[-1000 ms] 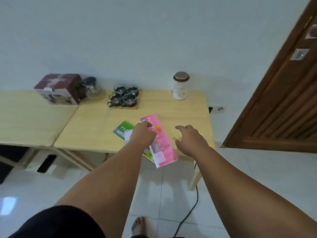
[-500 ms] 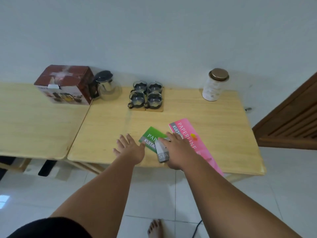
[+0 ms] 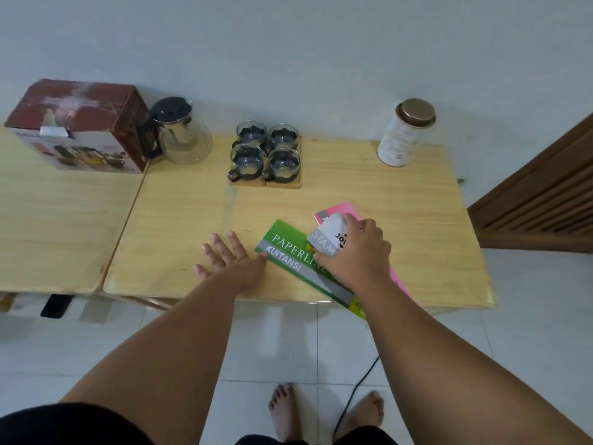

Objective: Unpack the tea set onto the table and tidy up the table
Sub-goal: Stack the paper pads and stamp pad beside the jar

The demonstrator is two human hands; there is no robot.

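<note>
A glass teapot point(image 3: 179, 134) with a black lid stands beside the red tea set box point(image 3: 77, 125) at the back left. Several glass cups point(image 3: 266, 152) sit on wooden coasters behind the table's middle. A green receipt book point(image 3: 290, 256) lies on top of a pink one point(image 3: 341, 209) near the front edge. My right hand point(image 3: 354, 252) is shut on a small grey stamp pad box point(image 3: 325, 237) just above the green book. My left hand point(image 3: 229, 261) lies flat and open on the wooden table point(image 3: 385, 200), its thumb touching the green book's corner.
A white canister point(image 3: 404, 136) with a bronze lid stands at the back right. A second table point(image 3: 48, 226) adjoins on the left. A wooden door point(image 3: 545, 200) is at the right. A black cable point(image 3: 356, 390) runs over the tiled floor by my bare feet.
My left hand has let go of the books and lies flat to their left. My right hand has taken hold of the grey box and lifted it towards the pink book.
</note>
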